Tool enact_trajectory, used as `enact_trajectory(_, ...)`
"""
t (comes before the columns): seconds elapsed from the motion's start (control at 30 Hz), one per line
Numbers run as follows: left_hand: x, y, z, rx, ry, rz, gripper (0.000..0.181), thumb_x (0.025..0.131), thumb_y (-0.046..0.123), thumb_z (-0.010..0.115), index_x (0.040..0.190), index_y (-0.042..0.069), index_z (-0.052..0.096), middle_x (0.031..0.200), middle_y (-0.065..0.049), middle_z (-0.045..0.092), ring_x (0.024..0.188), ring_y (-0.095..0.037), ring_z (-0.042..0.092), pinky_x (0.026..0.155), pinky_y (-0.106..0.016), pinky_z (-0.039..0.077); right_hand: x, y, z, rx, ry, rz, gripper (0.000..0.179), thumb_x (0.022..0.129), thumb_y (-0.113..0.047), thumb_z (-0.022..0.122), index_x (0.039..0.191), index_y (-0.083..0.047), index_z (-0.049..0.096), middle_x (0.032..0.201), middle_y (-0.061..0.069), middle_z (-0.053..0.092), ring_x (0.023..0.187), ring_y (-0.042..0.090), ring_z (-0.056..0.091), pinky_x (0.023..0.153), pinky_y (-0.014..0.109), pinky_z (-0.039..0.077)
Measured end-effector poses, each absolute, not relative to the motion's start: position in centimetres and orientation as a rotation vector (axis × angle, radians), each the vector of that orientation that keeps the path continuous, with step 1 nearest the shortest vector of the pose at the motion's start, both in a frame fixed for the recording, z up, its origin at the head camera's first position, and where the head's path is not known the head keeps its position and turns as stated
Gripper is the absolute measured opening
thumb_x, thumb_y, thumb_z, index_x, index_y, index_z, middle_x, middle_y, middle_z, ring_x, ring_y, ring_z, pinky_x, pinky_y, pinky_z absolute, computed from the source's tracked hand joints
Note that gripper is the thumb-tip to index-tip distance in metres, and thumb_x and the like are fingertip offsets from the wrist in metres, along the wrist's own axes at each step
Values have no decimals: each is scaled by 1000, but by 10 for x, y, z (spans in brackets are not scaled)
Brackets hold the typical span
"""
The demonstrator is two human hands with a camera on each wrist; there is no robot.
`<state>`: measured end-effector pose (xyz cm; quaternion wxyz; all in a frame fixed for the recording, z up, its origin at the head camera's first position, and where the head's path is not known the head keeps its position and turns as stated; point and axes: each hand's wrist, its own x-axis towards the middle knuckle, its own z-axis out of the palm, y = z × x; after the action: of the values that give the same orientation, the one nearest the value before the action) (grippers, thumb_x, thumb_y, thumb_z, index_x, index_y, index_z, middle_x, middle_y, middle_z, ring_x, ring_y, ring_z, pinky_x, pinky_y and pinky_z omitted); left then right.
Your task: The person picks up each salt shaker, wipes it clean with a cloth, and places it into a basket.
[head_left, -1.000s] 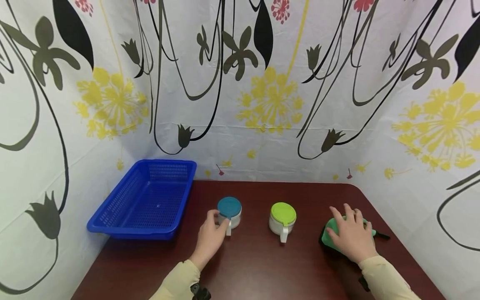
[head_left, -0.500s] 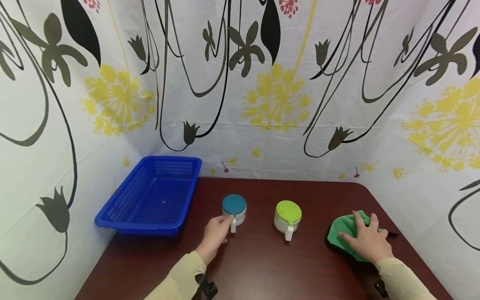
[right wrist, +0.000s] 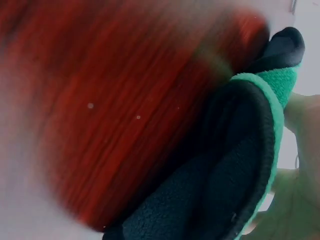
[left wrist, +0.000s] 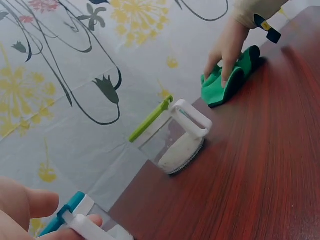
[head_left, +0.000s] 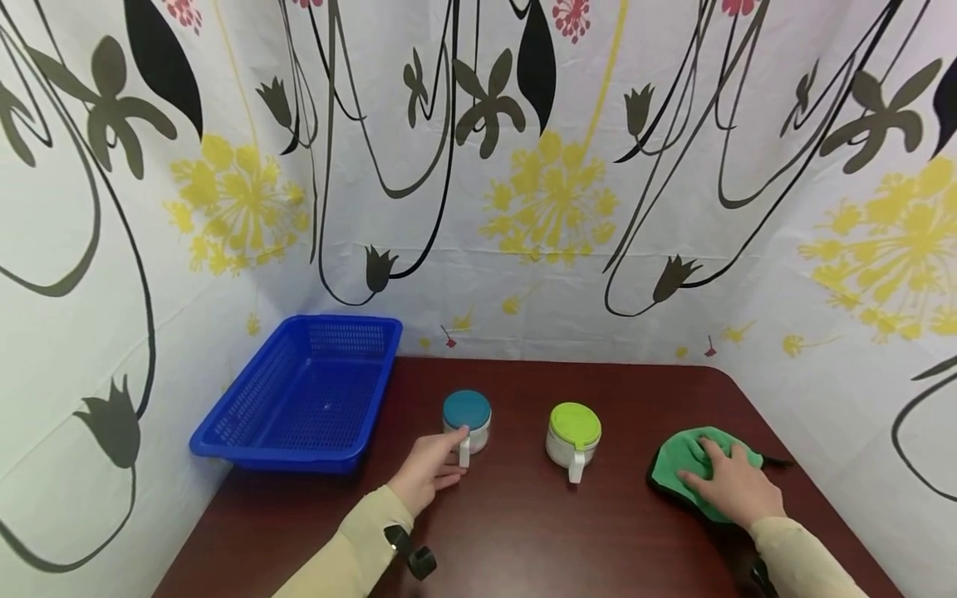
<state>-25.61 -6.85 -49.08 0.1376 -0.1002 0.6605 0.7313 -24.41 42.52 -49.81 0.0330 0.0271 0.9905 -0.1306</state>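
Note:
A glass seasoning jar with a teal lid (head_left: 467, 409) stands on the table, its white handle pointing toward me. My left hand (head_left: 424, 471) is at that handle (left wrist: 86, 227), with a fingertip hooked past it in the left wrist view. To the right is a similar jar with a lime lid (head_left: 575, 424), white contents visible low inside. Farther right, my right hand (head_left: 740, 490) grips a green cloth (head_left: 676, 461) with bent fingers. The cloth's dark underside (right wrist: 200, 190) bulges up in the right wrist view, hiding most of that hand.
A blue plastic basket (head_left: 310, 407) sits at the back left, beyond the left hand. The dark red wooden table (head_left: 516, 531) ends at a flower-patterned curtain (head_left: 478, 316) at the back and sides.
My left hand has moved from the teal-lidded jar's left side onto its handle. My right hand's spread fingers have drawn in on the cloth. Both jars stay in place.

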Motion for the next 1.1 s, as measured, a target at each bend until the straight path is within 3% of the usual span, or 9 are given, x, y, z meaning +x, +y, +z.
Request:
enact_trajectory(0.1,-257,-70,-492,-314,1875,2159,67,89,48,74,126,-5,59,113,-23,62,101,-39,64,93,-49,52,-241,425,-501,79,3070,-395,104,84,-77,58,151,-1,33,138,46,23,99,67,50,56,61,47)
enact_trajectory(0.27,-260,-73,-493,-356,1824,2203,61,88,46,76,118,-7,66,103,-20,69,85,-31,68,88,-44,56,-234,421,-506,54,3134,-382,103,81,-77,62,148,-2,39,140,43,25,113,74,30,55,65,46)
enact_trajectory(0.5,-262,-75,-489,-350,1778,2230,55,89,36,77,118,-9,64,98,-19,70,81,-31,69,86,-44,57,-234,414,-503,5,3151,-379,87,83,-53,75,145,1,45,138,45,29,104,73,40,54,61,47)
enact_trajectory(0.73,-263,-80,-485,-384,1754,2251,53,88,33,79,117,-9,63,97,-20,68,79,-28,69,83,-42,58,-236,409,-504,-69,3218,-346,70,80,-30,82,140,-4,54,134,40,40,83,46,61,52,52,48)
enact_trajectory(0.93,-262,-87,-482,-402,1794,2250,50,86,33,80,112,-7,66,91,-17,67,72,-24,68,76,-37,59,-229,406,-503,-106,3278,-394,61,80,-18,82,135,-8,59,133,34,42,58,23,54,44,42,42)
enact_trajectory(1.1,-260,-91,-476,-383,1837,2243,51,86,34,80,113,-6,65,90,-14,68,74,-20,67,77,-37,59,-227,404,-494,-168,3382,-454,57,80,-12,79,133,-9,60,132,30,43,53,19,49,43,37,38)
